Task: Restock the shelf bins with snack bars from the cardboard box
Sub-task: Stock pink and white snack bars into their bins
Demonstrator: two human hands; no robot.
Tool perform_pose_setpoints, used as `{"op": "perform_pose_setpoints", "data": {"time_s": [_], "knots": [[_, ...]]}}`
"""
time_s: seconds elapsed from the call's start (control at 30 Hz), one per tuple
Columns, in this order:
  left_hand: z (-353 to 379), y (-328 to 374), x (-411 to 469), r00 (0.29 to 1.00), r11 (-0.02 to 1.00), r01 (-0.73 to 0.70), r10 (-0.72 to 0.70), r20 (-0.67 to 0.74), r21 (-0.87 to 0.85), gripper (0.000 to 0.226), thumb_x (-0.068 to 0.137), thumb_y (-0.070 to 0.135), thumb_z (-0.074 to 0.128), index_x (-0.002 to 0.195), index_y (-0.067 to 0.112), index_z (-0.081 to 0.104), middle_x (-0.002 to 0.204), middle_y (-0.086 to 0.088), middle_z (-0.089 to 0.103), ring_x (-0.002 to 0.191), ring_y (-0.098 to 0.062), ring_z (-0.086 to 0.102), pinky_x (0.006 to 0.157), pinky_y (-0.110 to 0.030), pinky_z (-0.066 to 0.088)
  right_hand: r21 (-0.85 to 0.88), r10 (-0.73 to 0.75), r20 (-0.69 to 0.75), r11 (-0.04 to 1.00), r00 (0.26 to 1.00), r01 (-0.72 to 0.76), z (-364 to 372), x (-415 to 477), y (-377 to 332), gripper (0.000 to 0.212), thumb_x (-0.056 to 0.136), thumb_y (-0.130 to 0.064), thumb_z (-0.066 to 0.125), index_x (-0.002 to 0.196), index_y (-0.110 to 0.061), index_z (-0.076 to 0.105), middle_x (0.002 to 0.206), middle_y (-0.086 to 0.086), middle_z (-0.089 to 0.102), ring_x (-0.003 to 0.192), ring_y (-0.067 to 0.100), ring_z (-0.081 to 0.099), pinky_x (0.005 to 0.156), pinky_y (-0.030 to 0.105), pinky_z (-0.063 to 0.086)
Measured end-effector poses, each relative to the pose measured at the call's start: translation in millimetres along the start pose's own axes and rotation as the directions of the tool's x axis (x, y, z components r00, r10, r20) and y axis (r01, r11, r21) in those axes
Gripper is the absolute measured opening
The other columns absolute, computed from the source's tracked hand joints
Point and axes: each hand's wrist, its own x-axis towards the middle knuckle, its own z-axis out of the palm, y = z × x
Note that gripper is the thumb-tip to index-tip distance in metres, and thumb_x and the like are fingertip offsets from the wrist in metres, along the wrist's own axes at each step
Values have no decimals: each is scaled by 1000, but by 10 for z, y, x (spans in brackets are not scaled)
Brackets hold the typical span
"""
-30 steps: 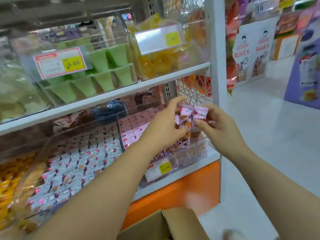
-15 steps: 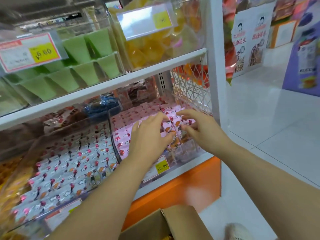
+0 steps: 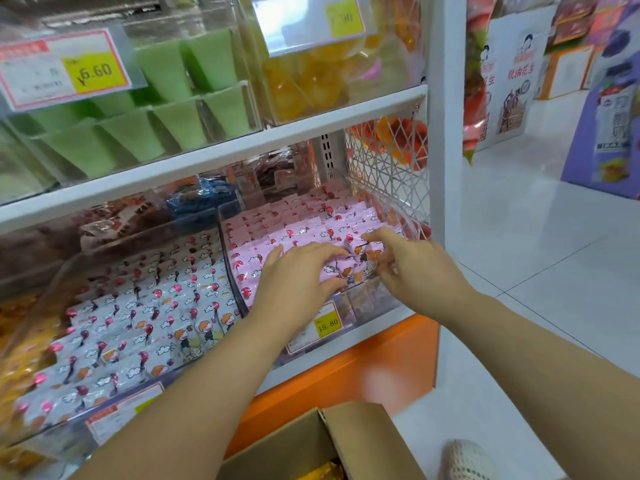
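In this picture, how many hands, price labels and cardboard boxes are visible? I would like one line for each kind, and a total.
Hands: 2; the left hand rests on the pink snack bars, and the right hand pinches some.
Price labels: 4
Cardboard box: 1
Total: 7

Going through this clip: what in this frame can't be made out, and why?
Head view only:
- Cardboard box: contents cut off by the bottom edge.
- Pink snack bars under the left hand: covered by its palm.
- Right hand: whether its fingers pinch a bar, hidden among the wrappers.
- Upper yellow price tag: digits blurred by glare.
- Pink bin's label: left part hidden by the left forearm.
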Motion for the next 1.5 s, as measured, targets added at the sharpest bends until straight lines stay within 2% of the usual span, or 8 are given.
{"op": "perform_pose_setpoints", "data": {"time_s": [0.23,0.4,0.53,0.7,1.03,1.2,1.33,1.5], "knots": [[-41,14,-55,998,1000,5,-5,68,0,39,92,45,56,130,43,49,130,16,58,123,-15,49,114,-44,18,-103,22,99,995,995,-11,-58,-143,-10,53,90,-21,48,139,-35,30,103,-6,63,114,23,48,106,38,27],[-104,35,-163,997,987,80,-81,-3,-140,39,100,42,36,138,37,44,130,10,59,129,-14,45,118,-44,9,-163,19,143,987,990,5,72,-451,-118,83,91,-26,52,150,-29,-6,156,-1,22,144,24,13,117,44,12],[-120,-53,-568,944,917,18,-147,-294,-399,32,100,30,44,128,29,58,120,10,63,113,-5,54,104,-31,40,87,-48,-2,995,999,48,158,-723,-330,78,86,-16,59,151,-24,16,151,-2,32,139,21,26,113,31,18],[-44,-170,-1407,928,848,25,-216,-302,-530,25,96,13,49,104,35,59,97,28,58,96,14,54,80,-1,37,402,13,70,915,997,-40,473,-1066,-632,50,90,-12,58,136,-24,45,129,-5,54,111,7,48,94,18,36],[951,-1124,-2581,874,720,468,-462,149,-512,19,96,19,51,102,35,60,90,27,62,90,8,59,76,-8,43,302,153,363,914,919,-271,1514,-1682,-742,37,78,-38,44,113,-48,51,112,-17,61,106,7,58,91,40,50],[1605,-1469,-2952,754,606,657,-532,385,-449,21,97,20,50,111,28,63,105,13,67,96,-2,61,83,-23,50,180,144,450,952,881,-247,1704,-1692,-866,36,91,-19,56,117,-43,51,97,-20,59,70,-6,56,65,0,39],[2020,-1609,-3158,644,535,760,-545,536,-369,24,95,14,54,117,17,64,114,3,66,108,-10,60,89,-18,43,216,39,453,964,890,-152,2054,-1772,-1009,36,89,-9,59,122,-21,61,117,-7,62,113,11,55,97,22,42],[2331,-1708,-3264,549,531,804,-494,674,-266,39,94,14,56,133,16,53,131,-3,58,120,-16,53,90,-15,37,115,135,715,945,685,-307,2624,-1916,-947,41,91,-19,59,130,-27,52,121,-5,60,115,13,55,97,30,46]]}}
